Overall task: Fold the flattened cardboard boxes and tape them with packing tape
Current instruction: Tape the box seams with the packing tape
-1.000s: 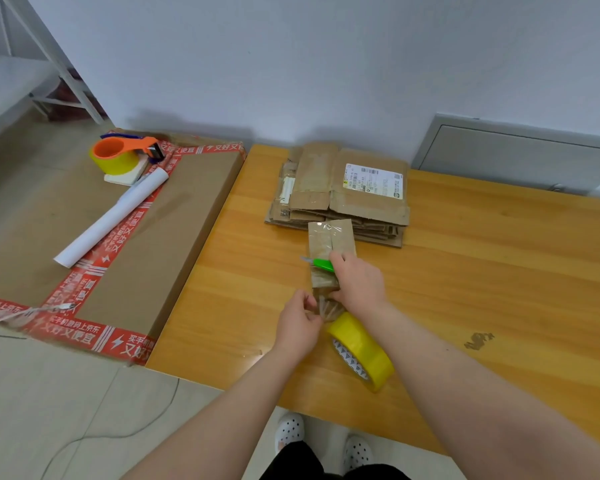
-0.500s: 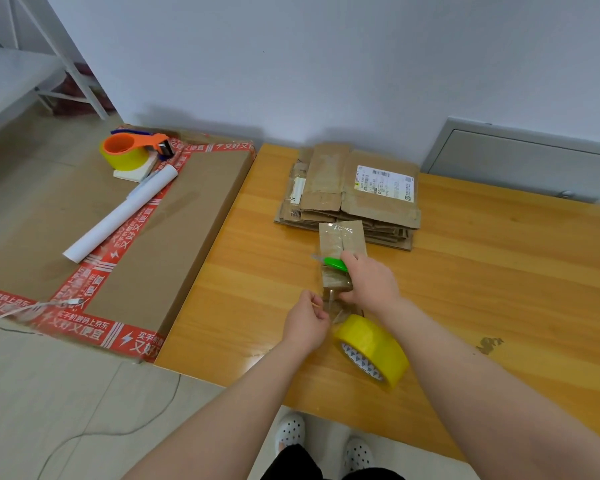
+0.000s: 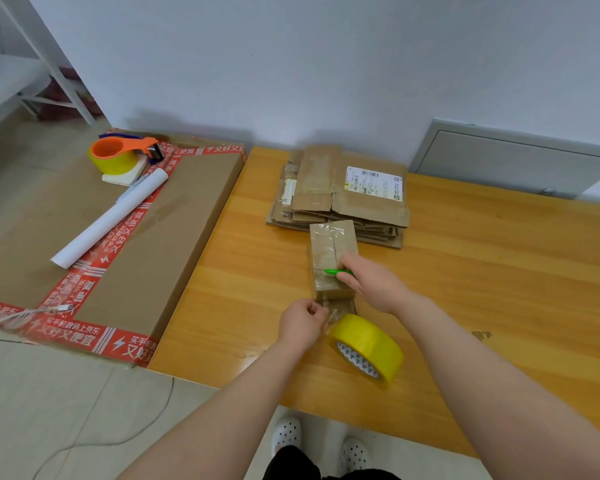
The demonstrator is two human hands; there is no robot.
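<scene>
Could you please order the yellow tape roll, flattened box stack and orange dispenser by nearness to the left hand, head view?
1. Yellow tape roll, just right of the left hand.
2. Flattened box stack, farther back by the wall.
3. Orange dispenser, far left on the big carton.

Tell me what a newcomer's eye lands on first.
The bright yellow roll of packing tape sits near the wooden table's front edge, beside the left hand, which pinches its clear tape strip. The right hand holds a green plastic cutter over the small brown cardboard box, before the stack of flattened cardboard boxes.
</scene>
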